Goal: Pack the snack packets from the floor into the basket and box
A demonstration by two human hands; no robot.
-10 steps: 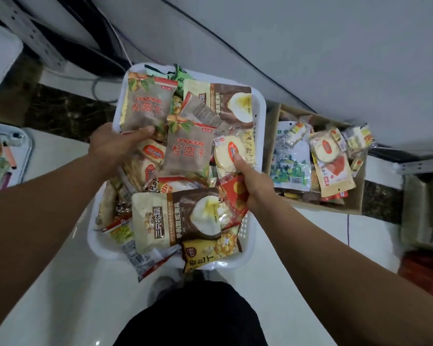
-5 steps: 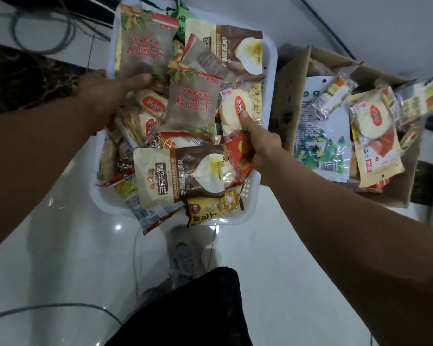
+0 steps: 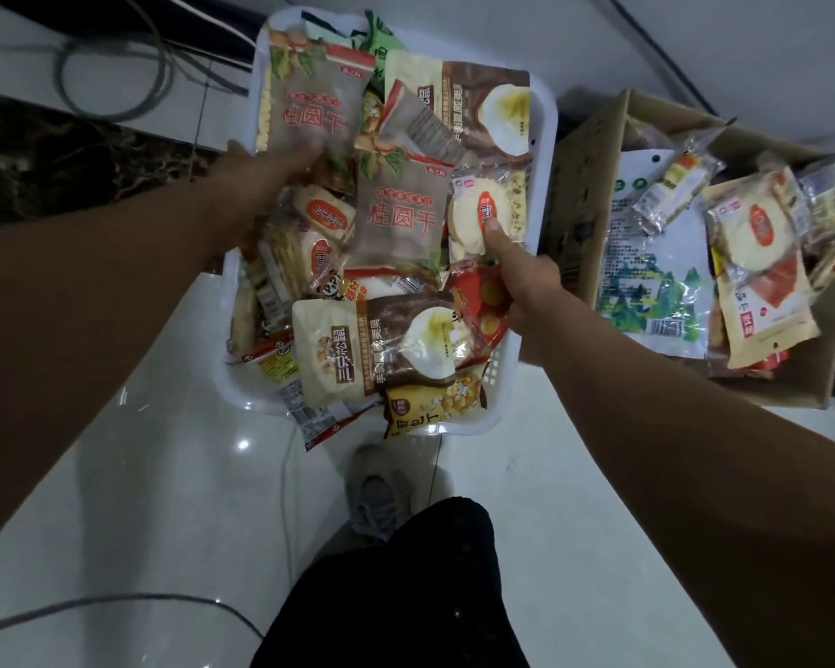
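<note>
Between left hand (image 3: 261, 171), right hand (image 3: 526, 286): basket (image 3: 548, 137), rims held.

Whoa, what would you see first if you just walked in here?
A white basket, top centre, is heaped so full of snack packets that some poke over its near rim. The left hand and right hand grip its two sides. To its right stands a cardboard box, also stuffed with packets.

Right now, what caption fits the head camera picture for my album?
Left hand and right hand hold a white basket heaped with snack packets, beside a packed cardboard box.
</note>
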